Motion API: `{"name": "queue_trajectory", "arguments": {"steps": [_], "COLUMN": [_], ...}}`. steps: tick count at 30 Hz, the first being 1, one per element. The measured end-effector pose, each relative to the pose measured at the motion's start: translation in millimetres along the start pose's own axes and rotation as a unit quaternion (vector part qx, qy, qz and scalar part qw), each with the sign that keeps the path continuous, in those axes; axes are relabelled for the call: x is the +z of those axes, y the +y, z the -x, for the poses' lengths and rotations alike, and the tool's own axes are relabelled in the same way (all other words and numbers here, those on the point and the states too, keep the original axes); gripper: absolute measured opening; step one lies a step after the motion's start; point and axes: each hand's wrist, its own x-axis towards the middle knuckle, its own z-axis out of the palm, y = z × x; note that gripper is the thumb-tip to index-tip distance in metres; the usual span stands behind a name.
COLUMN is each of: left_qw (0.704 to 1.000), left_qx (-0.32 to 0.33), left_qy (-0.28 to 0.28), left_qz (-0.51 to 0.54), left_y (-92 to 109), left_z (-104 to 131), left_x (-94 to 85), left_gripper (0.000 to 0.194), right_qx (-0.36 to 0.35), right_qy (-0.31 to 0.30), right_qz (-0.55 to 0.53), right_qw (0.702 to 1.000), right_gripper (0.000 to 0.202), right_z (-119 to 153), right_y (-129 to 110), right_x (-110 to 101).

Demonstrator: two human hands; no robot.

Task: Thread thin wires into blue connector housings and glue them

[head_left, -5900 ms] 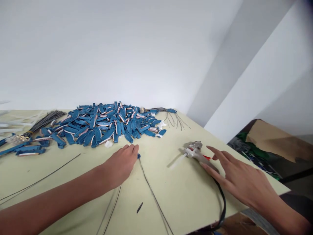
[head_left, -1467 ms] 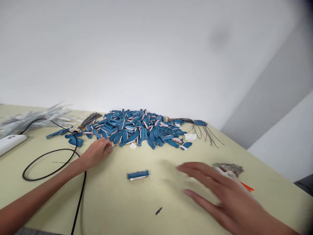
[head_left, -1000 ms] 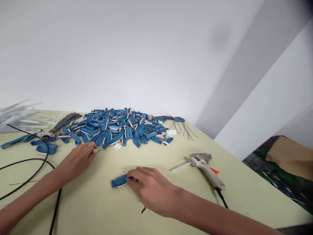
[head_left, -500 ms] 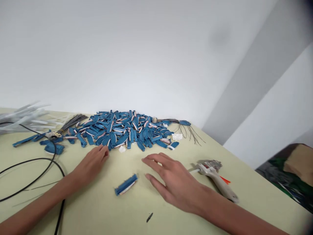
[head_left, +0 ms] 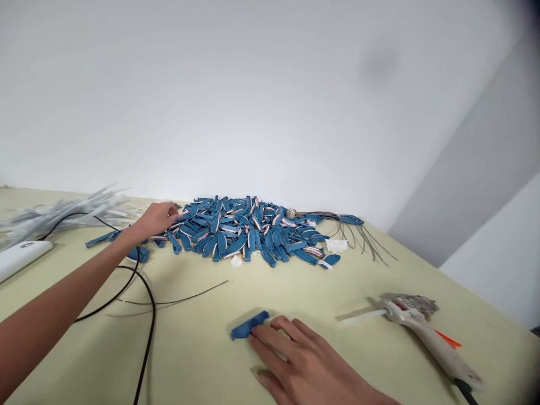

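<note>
My left hand [head_left: 158,218] reaches to the left end of a pile of blue curved pieces with pale edges [head_left: 236,228]. Its fingers are curled together by a bundle of thin wires there, mostly hidden behind the hand; what they pinch, I cannot make out. Nearer to me lies a single blue piece [head_left: 248,325] on the table. The fingertips of my right hand [head_left: 295,360] touch that piece's right end, with the fingers stretched out and the thumb apart.
On the right lies a glue gun [head_left: 426,332] with a white stick at its back. A black cable [head_left: 151,332] loops across the left, near a thin wire [head_left: 189,296]. Translucent strips [head_left: 71,214] and a white device [head_left: 23,259] sit at far left. White scraps [head_left: 336,245] lie beside the pile.
The view has swung left. My left hand has moved forward from the table to the pile's left end. My right hand has come down to the single blue piece and touches it.
</note>
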Motion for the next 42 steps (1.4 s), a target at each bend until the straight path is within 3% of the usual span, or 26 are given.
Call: {"name": "queue_trajectory", "arguments": {"steps": [3, 7, 10, 13, 17, 20, 22, 24, 25, 27, 29, 31, 33, 35, 39, 42], "left_qw": [1.000, 0.999, 0.997, 0.994, 0.986, 0.974, 0.961, 0.951, 0.955, 0.971, 0.978, 0.982, 0.985, 0.985, 0.977, 0.961], "left_qx": [-0.019, -0.004, 0.002, -0.008, 0.026, 0.067, 0.085, 0.092, 0.100, 0.144, 0.175, 0.167, 0.148, 0.137, 0.155, 0.171], "left_qy": [0.007, 0.034, 0.075, 0.112, 0.163, 0.217, 0.263, 0.291, 0.276, 0.185, 0.099, 0.066, 0.060, 0.054, -0.003, -0.071], "left_qz": [-0.011, -0.005, -0.004, -0.009, -0.007, 0.007, 0.024, 0.038, 0.041, 0.048, 0.057, 0.063, 0.073, 0.091, 0.146, 0.204], "left_y": [-3, 10, 19, 24, 33, 46, 56, 65, 67, 65, 57, 45, 35, 35, 62, 87], "left_z": [-22, -24, -27, -36, -38, -21, 0, 28, 43, 75, 104, 125, 138, 145, 168, 185], "left_x": [7.9, 23.4, 17.5, -8.0, -63.3, -102.0, -109.9, -94.1, -77.6, -34.1, 9.1, 37.9, 47.7, 44.6, 36.5, 44.1], "left_gripper": [0.028, 0.027, 0.028, 0.029, 0.027, 0.035, 0.046, 0.045, 0.039, 0.026, 0.026, 0.033, 0.042, 0.046, 0.039, 0.054], "right_qx": [-0.003, -0.011, -0.007, 0.001, 0.024, 0.037, 0.034, 0.030, 0.027, 0.013, -0.011, -0.042, -0.077, -0.102, -0.100, -0.107], "right_qy": [0.031, 0.050, 0.053, 0.041, 0.017, -0.027, -0.031, -0.023, -0.023, -0.029, -0.040, -0.065, -0.104, -0.130, -0.121, -0.071], "right_qz": [0.018, 0.026, 0.029, 0.021, 0.000, -0.016, -0.018, -0.018, -0.018, -0.019, -0.024, -0.020, -0.009, -0.001, 0.004, 0.013], "right_qw": [0.999, 0.998, 0.998, 0.999, 1.000, 0.999, 0.999, 0.999, 0.999, 0.999, 0.999, 0.997, 0.992, 0.986, 0.988, 0.992], "right_gripper": [0.045, 0.039, 0.034, 0.026, 0.025, 0.016, 0.016, 0.020, 0.023, 0.027, 0.034, 0.034, 0.029, 0.031, 0.026, 0.012], "right_z": [3, 8, 13, 18, 16, 8, 2, -3, -5, -10, -17, -27, -36, -40, -32, -15], "right_y": [-1, 2, 4, 4, 2, 3, 4, 4, 4, 3, 4, 6, 10, 13, 13, 9], "right_x": [12, 19, 17, 13, 5, -5, -9, -12, -12, -14, -16, -18, -17, -16, -13, -13]}}
